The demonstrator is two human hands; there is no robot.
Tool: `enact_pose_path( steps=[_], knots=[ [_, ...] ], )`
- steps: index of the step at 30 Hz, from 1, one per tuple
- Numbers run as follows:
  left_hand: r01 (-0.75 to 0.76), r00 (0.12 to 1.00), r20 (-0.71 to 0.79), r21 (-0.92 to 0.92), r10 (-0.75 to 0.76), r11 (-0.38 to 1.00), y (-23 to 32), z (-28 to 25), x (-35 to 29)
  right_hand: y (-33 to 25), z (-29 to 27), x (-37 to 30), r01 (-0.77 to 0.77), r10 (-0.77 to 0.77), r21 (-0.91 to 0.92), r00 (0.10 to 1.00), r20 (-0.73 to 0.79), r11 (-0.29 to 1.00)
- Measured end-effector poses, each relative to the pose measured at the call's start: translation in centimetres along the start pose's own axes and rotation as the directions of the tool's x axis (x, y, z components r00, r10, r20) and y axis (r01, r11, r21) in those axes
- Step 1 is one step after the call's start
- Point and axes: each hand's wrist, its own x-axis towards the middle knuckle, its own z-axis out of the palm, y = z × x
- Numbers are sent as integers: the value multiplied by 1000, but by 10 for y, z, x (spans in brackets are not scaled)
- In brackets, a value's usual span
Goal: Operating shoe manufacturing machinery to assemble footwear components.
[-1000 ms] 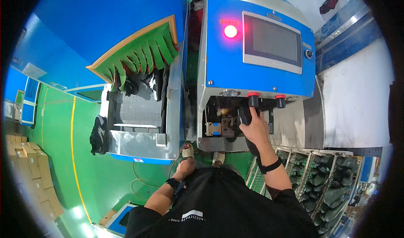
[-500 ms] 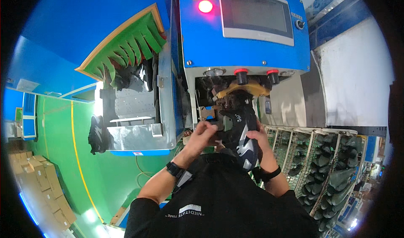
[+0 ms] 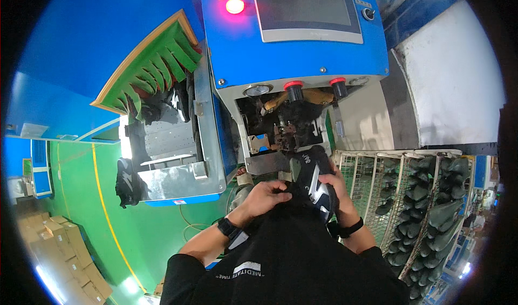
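A black shoe upper (image 3: 313,171) with silver-white side stripes and white marks near its tip is in front of my body, just below the blue machine's opening. My right hand (image 3: 335,186) grips it along its right side, thumb over the striped part. Closed in a pinch, my left hand (image 3: 268,198) is at the upper's dark left edge; the exact bit between its fingertips blends into my black shirt. Behind the upper's tip lies the machine's metal clamp work (image 3: 284,135), with nothing held in it that I can see.
The blue machine (image 3: 237,57) carries a screen, a lit red lamp and two red-topped knobs. To the left, a metal conveyor bed (image 3: 167,135) holds black uppers beside a green strip curtain (image 3: 156,70). Wire racks (image 3: 372,197) with dark foot-shaped pieces stand at right. Cartons (image 3: 65,251) are stacked at far left.
The upper has come back from the machine's opening toward my body, uncovering the clamp work. My left hand has moved rightward and lower, onto the upper's edge. My right hand keeps its grip.
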Motion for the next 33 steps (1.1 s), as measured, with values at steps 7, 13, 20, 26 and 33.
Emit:
enact_pose_path(
  steps=[7, 13, 20, 26, 33],
  knots=[
    [-64, 977, -205, 8, 65, 998, -5, 3, 13, -62, 53, 26, 368, -392, -524, 917, 70, 768],
    [124, 962, -185, -366, -203, 922, -40, -12, 38, -68, 69, 64, 312, -478, -866, 873, 99, 390],
    [271, 881, -255, -418, -399, 867, -117, -24, 28, -51, 119, 101, 8, -271, -979, 960, 64, -204],
    [222, 873, -286, -486, -394, 845, -146, -36, 20, -29, 116, 118, -18, -424, -979, 903, 71, -202],
    [226, 851, -412, -274, -326, 935, -140, -45, 28, -5, 100, 112, 49, -617, -975, 767, 175, -216]
  ],
)
